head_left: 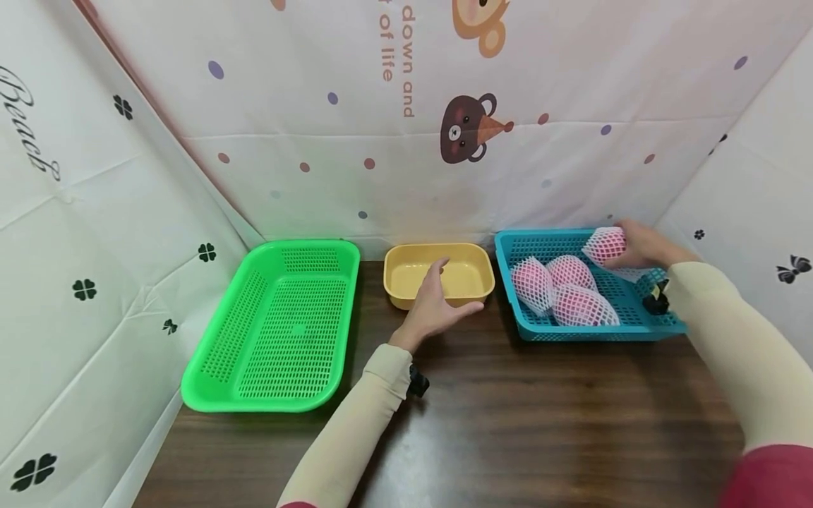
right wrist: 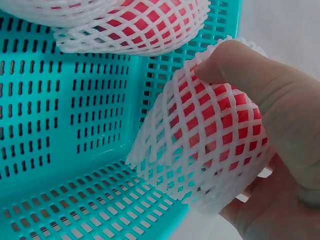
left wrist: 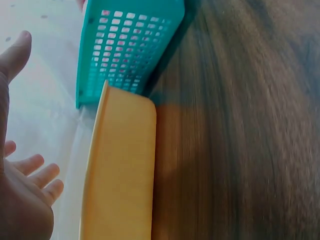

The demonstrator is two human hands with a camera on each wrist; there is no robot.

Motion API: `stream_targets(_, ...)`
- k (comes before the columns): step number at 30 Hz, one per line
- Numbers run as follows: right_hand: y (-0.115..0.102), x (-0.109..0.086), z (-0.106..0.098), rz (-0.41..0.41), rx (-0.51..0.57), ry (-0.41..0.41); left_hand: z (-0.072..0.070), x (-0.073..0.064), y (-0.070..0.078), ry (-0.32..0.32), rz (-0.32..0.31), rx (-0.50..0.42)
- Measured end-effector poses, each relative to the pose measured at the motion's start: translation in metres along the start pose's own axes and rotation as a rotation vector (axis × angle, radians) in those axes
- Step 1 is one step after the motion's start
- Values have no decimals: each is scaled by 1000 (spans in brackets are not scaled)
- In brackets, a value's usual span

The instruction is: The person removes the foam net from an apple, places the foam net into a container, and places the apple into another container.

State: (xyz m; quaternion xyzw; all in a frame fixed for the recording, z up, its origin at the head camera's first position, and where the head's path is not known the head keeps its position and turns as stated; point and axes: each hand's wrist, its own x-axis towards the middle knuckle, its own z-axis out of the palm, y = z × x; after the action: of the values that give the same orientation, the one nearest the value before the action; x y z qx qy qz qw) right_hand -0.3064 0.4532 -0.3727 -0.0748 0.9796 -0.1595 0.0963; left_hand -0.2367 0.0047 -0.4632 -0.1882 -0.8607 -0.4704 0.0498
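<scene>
My right hand [head_left: 644,245] grips a red, round fruit-like thing in a white foam net [right wrist: 215,125], thumb across its top. It is over the back right part of the teal basket [head_left: 571,333]; the net's loose end hangs near the basket wall in the right wrist view. Three more netted things [head_left: 532,284] lie together in the basket's left half. My left hand [head_left: 435,307] holds nothing; its fingers and thumb are spread apart. It overlaps the front of the yellow tub [head_left: 466,279] in the head view, and the tub's side [left wrist: 125,165] shows beside it in the left wrist view.
A bright green slotted basket [head_left: 288,339] stands on the left of the dark wooden table [head_left: 508,423]. Printed white cloth [head_left: 286,141] hangs behind the containers and along both sides. The yellow tub sits between the two baskets.
</scene>
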Motion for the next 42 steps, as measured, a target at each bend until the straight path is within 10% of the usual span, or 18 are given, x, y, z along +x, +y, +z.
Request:
stream_targets(20,-22,-3,-3,-18,37,22,-29,1,-32,205,-67,218)
stream_targets(42,-37,0,-9,-108,55,65,-37,-5,-57,200,-208,296)
